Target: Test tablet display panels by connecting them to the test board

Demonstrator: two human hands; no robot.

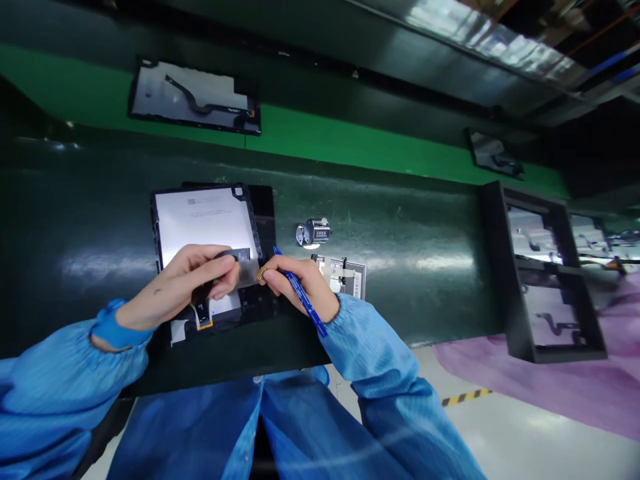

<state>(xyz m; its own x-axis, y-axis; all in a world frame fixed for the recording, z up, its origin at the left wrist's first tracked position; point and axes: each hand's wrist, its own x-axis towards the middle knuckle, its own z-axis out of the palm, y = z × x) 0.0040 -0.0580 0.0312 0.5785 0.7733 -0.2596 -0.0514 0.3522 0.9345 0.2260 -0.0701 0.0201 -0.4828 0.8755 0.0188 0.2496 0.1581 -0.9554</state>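
Observation:
A flat display panel (203, 217) with a white back lies in a black fixture (265, 207) on the dark green bench (400, 267). My left hand (185, 283) rests on the panel's lower edge, with its fingers pinched on a dark flex strip (235, 253). My right hand (300, 280) is closed around a blue pen-like tool (303, 297) and also pinches the edge of a thin clear film (247, 273) beside the strip. An orange-tipped flex tail (203, 319) sticks out below my left hand.
A small metal tally counter (313, 233) and a labelled sheet of small parts (345, 277) lie right of the fixture. More panels rest on the green belt (195, 100) behind. A black rack with panels (545, 273) stands at the right, over a purple mat.

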